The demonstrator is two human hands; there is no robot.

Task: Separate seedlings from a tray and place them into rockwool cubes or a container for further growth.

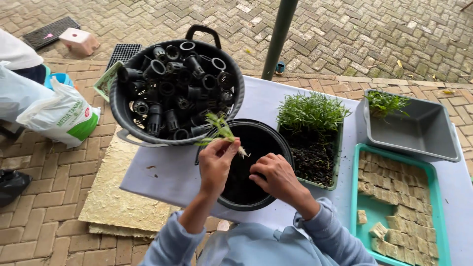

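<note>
A small green seedling (220,129) with pale roots is being pinched between the fingertips of the left hand (217,162), which is closed around its stem and raised over the near rim of a round black pot (276,143). The seedling's leaves are pointing up and away from that hand, and its white roots are hanging just beside the thumb. The right hand (277,176) is being held just beside the left one, its fingers curled downward into the dark inside of the pot; whether anything is being gripped by it cannot be told.

Beyond the left hand, a large black basket (123,111) filled with small black net cups (180,88) is resting on the far edge of the table (162,172). Just past the right hand, a green tray (320,183) of dark soil is carrying a thick clump of grass-like seedlings (311,112). Further out from the right hand, a teal tray (355,207) is holding rows of tan sponge-like cubes (401,197), and beyond it a grey tub (423,129) is holding a few more green shoots (384,102). Well out from the left hand, a white bag (61,118) is lying on the brick floor (44,197). A dark green pole (279,39) is rising behind the table.
</note>
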